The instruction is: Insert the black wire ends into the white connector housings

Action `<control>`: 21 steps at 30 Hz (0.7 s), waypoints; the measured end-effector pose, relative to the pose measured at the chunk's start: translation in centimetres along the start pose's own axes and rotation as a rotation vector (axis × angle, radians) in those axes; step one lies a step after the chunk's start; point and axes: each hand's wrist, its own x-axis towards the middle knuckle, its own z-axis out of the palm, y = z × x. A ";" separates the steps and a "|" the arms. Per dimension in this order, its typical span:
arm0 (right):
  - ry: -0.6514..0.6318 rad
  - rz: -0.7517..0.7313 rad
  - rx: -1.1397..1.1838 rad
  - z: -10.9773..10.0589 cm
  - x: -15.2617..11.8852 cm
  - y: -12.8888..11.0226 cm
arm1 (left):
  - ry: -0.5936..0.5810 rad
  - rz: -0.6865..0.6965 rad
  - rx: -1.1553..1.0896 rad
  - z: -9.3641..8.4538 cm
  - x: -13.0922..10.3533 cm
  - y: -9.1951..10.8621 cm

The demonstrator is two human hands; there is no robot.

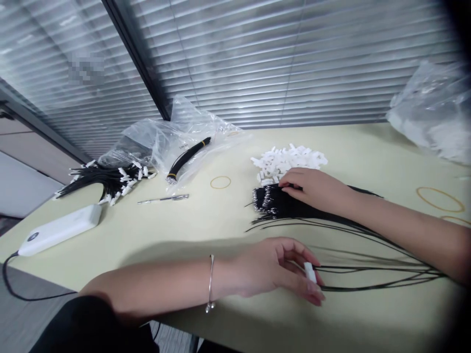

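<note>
Far left of the bench (206, 223): white device (61, 230), cord running off the edge. Behind it, a wire tangle (105, 177) with white ends. Pen (163, 198) just beside. Clear bag (147, 137) against the blinds (228, 63), banded bundle (189, 159) lying partly on its plastic. Thin band (221, 182) loose on the bench.

Left hand (277, 267) reaches in low, its grip curled nearly to a pinch, thumb and fingers about a small white plug (310, 272). Leads (375, 268) run from the plug to the right, in two strands. These could snag or cross the stack, I judge, if the hand pulls sideways; a slack pinch might let the plug twist.

Above: plug heap (290, 161), just behind the black stack (281, 203), bare metal tips leftward. Some wires stray already; a dragged finger could fan out more, or knock plugs in among the tips.

Right hand (316, 189) lies over the stack, fingertips bent onto its upper edge; whether a wire is caught, cannot tell.

Far right: two bands (440, 199), another bag (427, 117).
</note>
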 end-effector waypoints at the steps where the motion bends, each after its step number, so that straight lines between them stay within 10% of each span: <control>1: -0.009 -0.006 0.005 0.1 0.2 0.1 | 0.000 -0.003 0.003 0.0 0.0 0.0; 21: -0.043 -0.106 -0.158 0.5 1.4 -1.2 | -0.011 0.007 -0.019 0.2 -0.2 0.3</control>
